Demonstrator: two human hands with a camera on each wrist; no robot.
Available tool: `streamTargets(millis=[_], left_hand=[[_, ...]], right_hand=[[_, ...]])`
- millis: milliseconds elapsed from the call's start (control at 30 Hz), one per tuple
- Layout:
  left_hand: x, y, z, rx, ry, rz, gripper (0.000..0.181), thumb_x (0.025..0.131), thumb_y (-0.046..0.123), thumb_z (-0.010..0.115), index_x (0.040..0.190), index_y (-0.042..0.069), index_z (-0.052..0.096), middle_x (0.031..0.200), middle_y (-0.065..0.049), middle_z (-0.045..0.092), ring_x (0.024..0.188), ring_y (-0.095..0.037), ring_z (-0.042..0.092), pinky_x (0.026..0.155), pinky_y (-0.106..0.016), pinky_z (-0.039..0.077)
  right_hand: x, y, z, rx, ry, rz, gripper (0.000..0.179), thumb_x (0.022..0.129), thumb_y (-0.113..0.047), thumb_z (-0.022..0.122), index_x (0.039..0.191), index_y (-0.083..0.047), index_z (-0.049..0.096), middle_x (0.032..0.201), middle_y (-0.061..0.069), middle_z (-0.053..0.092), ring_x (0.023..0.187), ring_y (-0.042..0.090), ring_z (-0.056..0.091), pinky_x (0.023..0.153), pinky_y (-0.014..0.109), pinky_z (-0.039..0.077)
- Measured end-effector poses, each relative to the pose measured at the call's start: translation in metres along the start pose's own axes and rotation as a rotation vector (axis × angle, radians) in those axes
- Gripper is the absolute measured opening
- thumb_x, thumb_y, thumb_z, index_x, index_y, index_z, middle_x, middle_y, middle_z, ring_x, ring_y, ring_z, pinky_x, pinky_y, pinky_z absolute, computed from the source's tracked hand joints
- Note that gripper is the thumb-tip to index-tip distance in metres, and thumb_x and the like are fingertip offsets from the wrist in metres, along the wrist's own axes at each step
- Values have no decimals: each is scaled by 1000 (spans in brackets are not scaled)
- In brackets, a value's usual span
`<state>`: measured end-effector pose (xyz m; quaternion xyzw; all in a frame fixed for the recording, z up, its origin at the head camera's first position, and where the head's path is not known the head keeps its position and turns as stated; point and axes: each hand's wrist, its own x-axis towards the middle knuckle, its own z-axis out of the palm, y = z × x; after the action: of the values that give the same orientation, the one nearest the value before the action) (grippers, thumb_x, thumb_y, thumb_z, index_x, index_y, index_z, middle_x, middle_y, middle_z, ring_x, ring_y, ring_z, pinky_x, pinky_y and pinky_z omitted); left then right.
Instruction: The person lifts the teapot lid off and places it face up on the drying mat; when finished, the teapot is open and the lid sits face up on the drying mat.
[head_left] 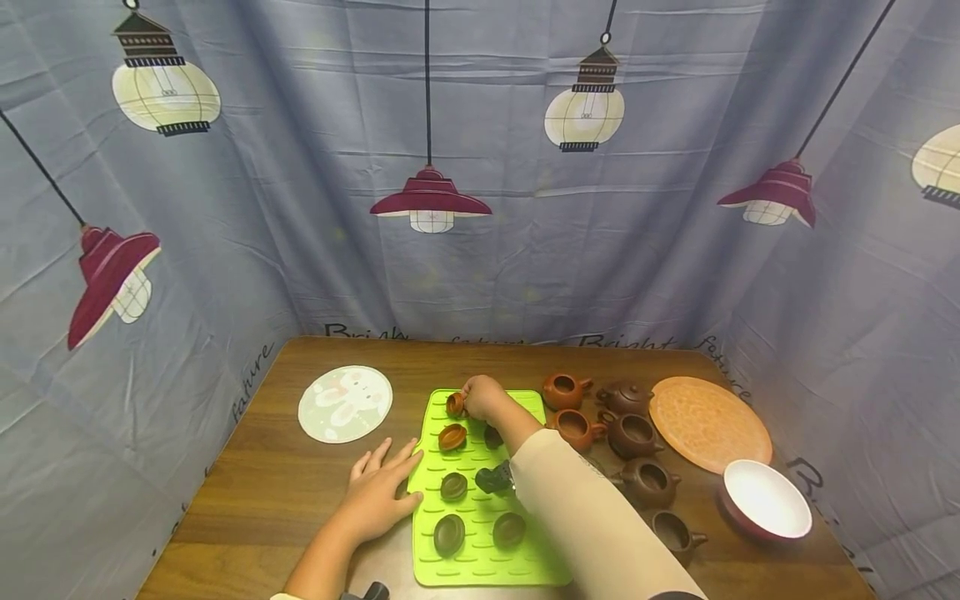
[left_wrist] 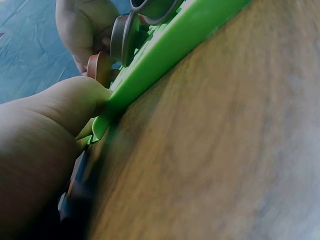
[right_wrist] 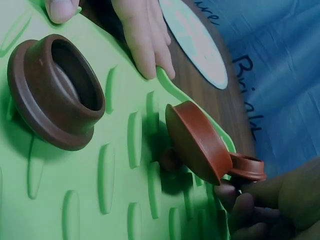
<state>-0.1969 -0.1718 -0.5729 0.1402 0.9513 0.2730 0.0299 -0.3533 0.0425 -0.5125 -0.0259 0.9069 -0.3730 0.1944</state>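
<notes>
At the far left corner of the green ridged mat, my right hand pinches a small reddish-brown teapot lid. In the right wrist view that lid shows at the fingertips, close to the mat's edge. A second reddish-brown lid lies tilted just nearer to me. Several dark brown lids, among them one at the near left and one at the near right, lie on the mat. My left hand rests at the mat's left edge, fingers spread, thumb touching the rim.
Right of the mat stand several lidless teapots, reddish-brown and dark brown. A dark teapot with its lid on is behind. Beyond them are a round orange board and a white-lined bowl. A round rabbit-print mat lies left.
</notes>
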Motion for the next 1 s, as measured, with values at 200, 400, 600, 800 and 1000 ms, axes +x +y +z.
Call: streamTargets(millis=[200,400,600,800,1000], left_hand=[[0,-1,2,-4,-5,-3,68,97,43,71,157,19,50,171,3,32,161,-41,15,123,-66,2],[0,-1,2,-8,2,2,68,97,42,71,157,19,50,172,2,32,161,-41,15,123,-66,1],[1,-3,3,10,5,7,68,97,44,71,157,20,50,172,3,32,161,-41,16,123,-66,2],[0,-2,2,3,3,5,68,97,43,71,157,19,50,172,3,32,161,-41,15,123,-66,2],[0,-2,2,-6,4,0,68,97,43,71,157,19,49,172,3,32,161,-40,14,123,-66,1]], right_hand=[[2,3,1,-54,18,39,22,104,0,56,86,-7,67,87,6,62,75,18,54,62,29,45],[2,9,-2,-46,18,38,19,104,-4,61,90,-4,74,89,7,72,73,17,57,63,28,47],[-1,11,-12,-68,-16,39,14,103,-7,65,99,-4,78,106,8,74,87,22,64,71,33,53],[-14,15,-31,-94,22,-15,16,101,-6,67,114,-1,74,124,11,72,97,23,67,81,36,58],[-22,37,-68,-34,142,-49,16,102,-13,67,116,-5,70,114,11,70,91,22,66,76,37,57]])
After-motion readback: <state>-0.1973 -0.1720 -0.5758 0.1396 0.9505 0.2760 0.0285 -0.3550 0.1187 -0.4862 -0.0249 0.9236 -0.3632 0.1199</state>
